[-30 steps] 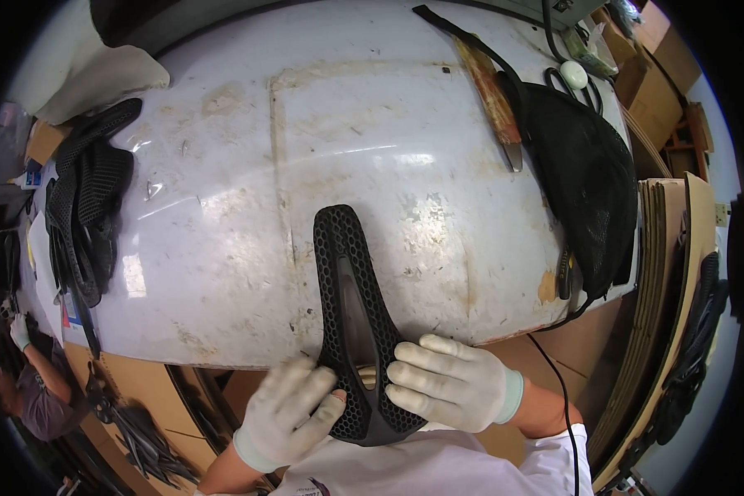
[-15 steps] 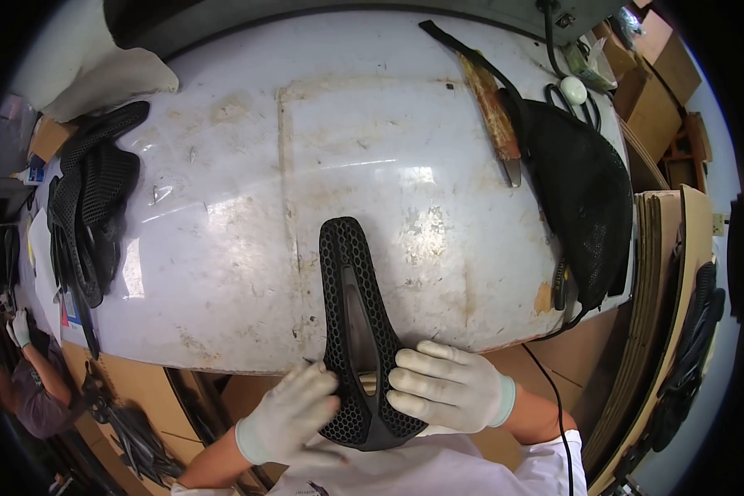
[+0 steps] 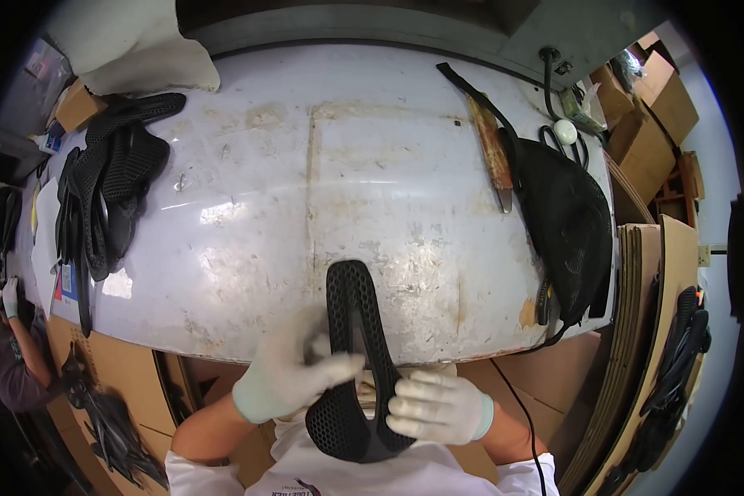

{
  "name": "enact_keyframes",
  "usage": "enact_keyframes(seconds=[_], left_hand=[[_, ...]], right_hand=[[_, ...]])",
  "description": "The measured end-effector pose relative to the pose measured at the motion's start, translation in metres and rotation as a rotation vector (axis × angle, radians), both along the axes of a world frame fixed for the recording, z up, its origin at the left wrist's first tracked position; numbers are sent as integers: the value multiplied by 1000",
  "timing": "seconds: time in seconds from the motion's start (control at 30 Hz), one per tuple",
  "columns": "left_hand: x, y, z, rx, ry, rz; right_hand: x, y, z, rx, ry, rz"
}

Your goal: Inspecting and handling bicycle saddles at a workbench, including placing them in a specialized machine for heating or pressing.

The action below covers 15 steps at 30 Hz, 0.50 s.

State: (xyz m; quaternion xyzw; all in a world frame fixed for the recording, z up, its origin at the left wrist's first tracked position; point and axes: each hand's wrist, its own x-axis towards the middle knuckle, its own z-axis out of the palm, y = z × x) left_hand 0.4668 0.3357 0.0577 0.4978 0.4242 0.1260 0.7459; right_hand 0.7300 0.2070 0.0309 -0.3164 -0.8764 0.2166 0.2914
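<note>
Your gloved right hand [image 3: 438, 407] grips the wide rear of the black lattice bike saddle [image 3: 353, 364], fingers curled on it; your left hand [image 3: 293, 376] (blurred) pinches its middle. Its narrow nose rests on the worn white surface [image 3: 306, 190].

We see a black saddle pad [image 3: 351, 355] with a fine lattice pattern, held in white gloves with pale green cuffs. The tabletop [image 3: 306, 190] is scuffed white with brownish stains. At its right edge lies a black mesh piece [image 3: 566, 215].
</note>
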Motion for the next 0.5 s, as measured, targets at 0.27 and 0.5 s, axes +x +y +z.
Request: enact_keyframes(seconds=[0.27, 0.5], left_hand=[[-15, -34, 20, -8, -50, -95], [-24, -35, 27, 61, -10, -151]], right_hand=[[-19, 1, 12, -653, 564, -252], [-37, 39, 29, -1088, 396, -210]])
